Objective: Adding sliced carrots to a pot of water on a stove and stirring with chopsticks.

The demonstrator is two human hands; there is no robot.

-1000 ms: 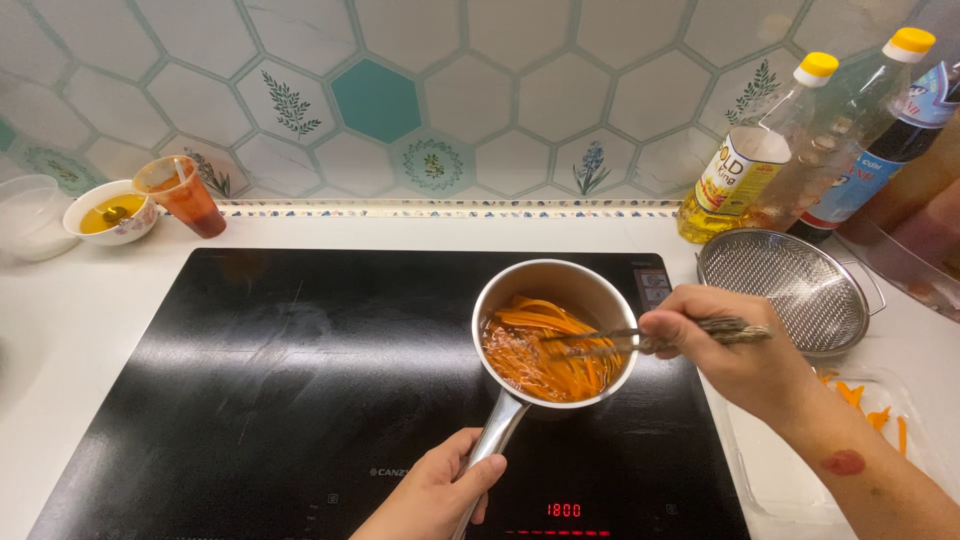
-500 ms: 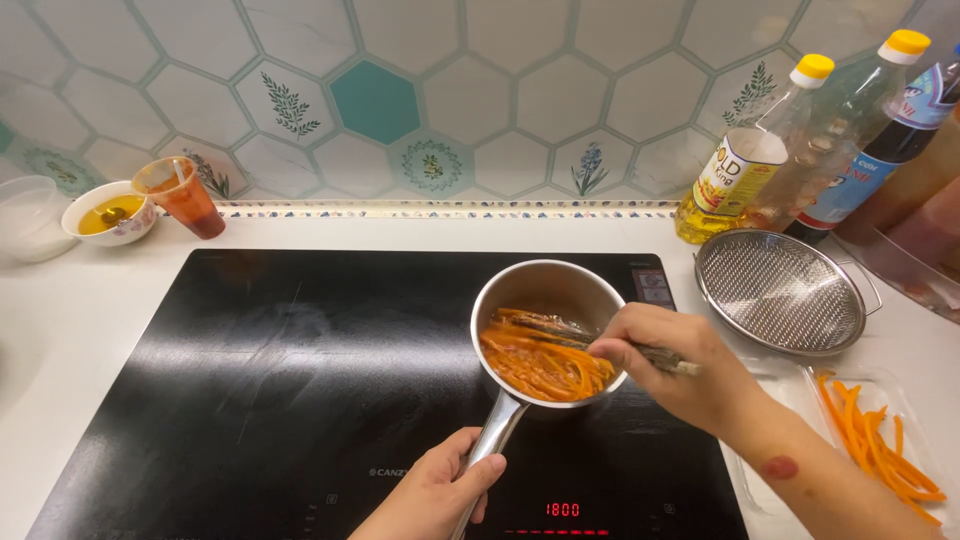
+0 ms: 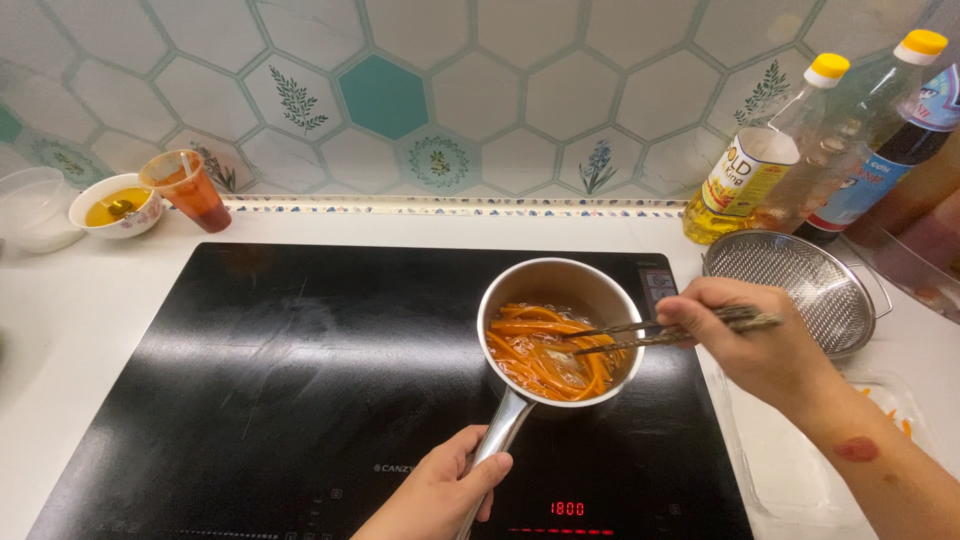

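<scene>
A small steel saucepan point(image 3: 600, 285) stands on the black induction hob point(image 3: 250, 380), filled with orange carrot strips point(image 3: 530, 355) in bubbling liquid. My left hand point(image 3: 435, 495) grips the pan's handle point(image 3: 495, 440) at the lower edge of the view. My right hand point(image 3: 760, 345) holds a pair of metal chopsticks point(image 3: 650, 332) whose tips reach into the strips from the right.
A steel mesh strainer point(image 3: 800, 285) sits right of the hob, with oil and sauce bottles point(image 3: 770, 150) behind it. A clear tray point(image 3: 800, 470) with carrot bits lies at lower right. At far left are a bowl of yellow liquid point(image 3: 115, 205), an orange cup point(image 3: 185, 188) and a clear container point(image 3: 35, 205).
My right hand has shifted a little to the right, drawing the chopsticks across the carrot strips. The left hand stays on the handle.
</scene>
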